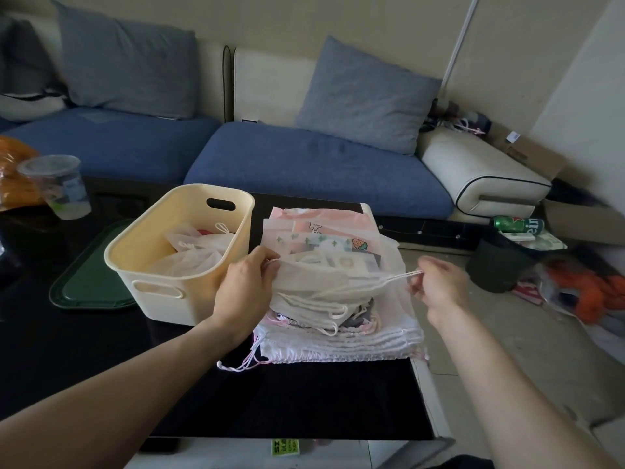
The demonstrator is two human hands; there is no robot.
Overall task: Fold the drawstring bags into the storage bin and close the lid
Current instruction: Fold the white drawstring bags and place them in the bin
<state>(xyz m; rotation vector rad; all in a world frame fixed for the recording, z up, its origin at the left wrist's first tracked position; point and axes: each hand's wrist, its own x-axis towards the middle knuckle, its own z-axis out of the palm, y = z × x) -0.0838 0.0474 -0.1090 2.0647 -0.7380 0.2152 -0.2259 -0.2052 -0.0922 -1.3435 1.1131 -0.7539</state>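
Note:
A cream storage bin (162,231) stands open on the black table, with a few white drawstring bags (196,252) inside. Right of it lies a pile of drawstring bags (338,319), white and pink, some printed with cacti and a strawberry. My left hand (247,286) grips the left end of the top white bag (314,282). My right hand (439,286) pinches that bag's drawstring (395,277) and holds it taut to the right. The green lid (88,282) lies flat on the table, left of the bin.
A plastic cup (57,187) and an orange bag (13,170) stand at the table's far left. A blue sofa (304,164) runs behind the table. On the floor at the right are a dark waste bin (500,265), a green can (517,225) and orange cloth (592,292).

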